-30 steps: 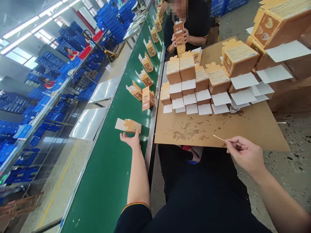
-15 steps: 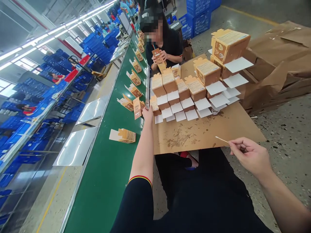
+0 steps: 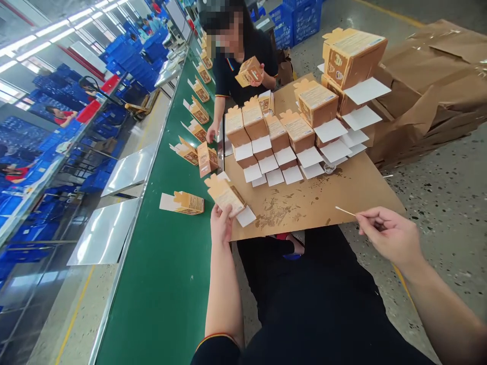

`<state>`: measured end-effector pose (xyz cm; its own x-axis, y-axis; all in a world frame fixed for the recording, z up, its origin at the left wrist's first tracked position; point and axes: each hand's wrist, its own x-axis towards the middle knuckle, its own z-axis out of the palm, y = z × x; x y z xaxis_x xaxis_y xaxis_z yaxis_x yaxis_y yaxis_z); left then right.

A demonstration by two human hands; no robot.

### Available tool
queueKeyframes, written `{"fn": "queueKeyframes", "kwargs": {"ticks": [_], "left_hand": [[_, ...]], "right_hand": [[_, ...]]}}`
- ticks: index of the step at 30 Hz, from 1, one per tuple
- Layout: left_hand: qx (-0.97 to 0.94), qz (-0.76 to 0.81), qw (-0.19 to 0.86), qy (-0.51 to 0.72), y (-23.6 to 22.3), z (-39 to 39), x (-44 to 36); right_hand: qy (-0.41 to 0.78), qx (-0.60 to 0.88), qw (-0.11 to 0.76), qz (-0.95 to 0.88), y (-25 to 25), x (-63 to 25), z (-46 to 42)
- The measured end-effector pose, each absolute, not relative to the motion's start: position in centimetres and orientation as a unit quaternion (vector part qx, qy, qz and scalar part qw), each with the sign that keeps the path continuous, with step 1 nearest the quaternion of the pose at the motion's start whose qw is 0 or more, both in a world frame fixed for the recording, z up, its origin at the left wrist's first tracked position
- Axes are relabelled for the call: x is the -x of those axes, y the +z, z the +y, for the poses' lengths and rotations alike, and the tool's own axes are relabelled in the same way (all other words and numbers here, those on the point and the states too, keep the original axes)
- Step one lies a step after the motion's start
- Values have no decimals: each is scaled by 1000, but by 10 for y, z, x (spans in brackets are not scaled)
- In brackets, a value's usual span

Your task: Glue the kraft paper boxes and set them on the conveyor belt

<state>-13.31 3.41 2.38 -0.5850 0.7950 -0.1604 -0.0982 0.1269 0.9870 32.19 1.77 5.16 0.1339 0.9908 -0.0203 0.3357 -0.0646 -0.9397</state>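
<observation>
My left hand (image 3: 221, 223) is closed on a small brown-and-cream carton (image 3: 227, 196), held tilted over the near left corner of the cardboard-topped table. Its top flaps stand open and a white flap hangs out at the lower right. In my right hand (image 3: 391, 235), pinched between thumb and fingers, is a cotton swab (image 3: 345, 211), its white tip pointing left above the table's right part. Beyond both hands, a stack of similar cartons (image 3: 279, 134) stands with white flaps sticking out toward me.
A green conveyor belt (image 3: 167, 284) runs along the left, carrying a lone carton (image 3: 190, 203) and a row of others. Across the table a co-worker (image 3: 247, 56) holds a carton and reaches to the belt. Brown wrapping paper (image 3: 426, 96) covers something at right.
My left hand has come back toward me from the stack's left end, bringing a carton. The right hand keeps the swab nearly in place. The co-worker's one hand has moved to the belt.
</observation>
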Motion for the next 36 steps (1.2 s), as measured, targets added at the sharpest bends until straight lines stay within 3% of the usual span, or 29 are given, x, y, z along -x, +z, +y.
{"fn": "queueKeyframes", "kwargs": {"ticks": [5, 11, 14, 22, 25, 31, 36], "left_hand": [[-266, 551, 446, 653, 11, 8, 87], [-268, 578, 417, 648, 3, 21, 67], [-292, 593, 400, 635, 5, 18, 66], [-336, 617, 366, 610, 7, 17, 57], [-358, 629, 349, 595, 5, 15, 54], [-420, 693, 261, 525, -2, 2, 41], [-429, 720, 229, 495, -2, 1, 34]], "right_hand": [[425, 499, 378, -654, 44, -254, 32], [360, 450, 268, -772, 11, -169, 55], [323, 458, 217, -799, 3, -160, 58], [333, 424, 178, -823, 3, -153, 44], [342, 431, 200, -810, 5, -160, 41], [384, 468, 339, -720, 13, -210, 39], [396, 500, 385, -668, 24, -237, 33]]}}
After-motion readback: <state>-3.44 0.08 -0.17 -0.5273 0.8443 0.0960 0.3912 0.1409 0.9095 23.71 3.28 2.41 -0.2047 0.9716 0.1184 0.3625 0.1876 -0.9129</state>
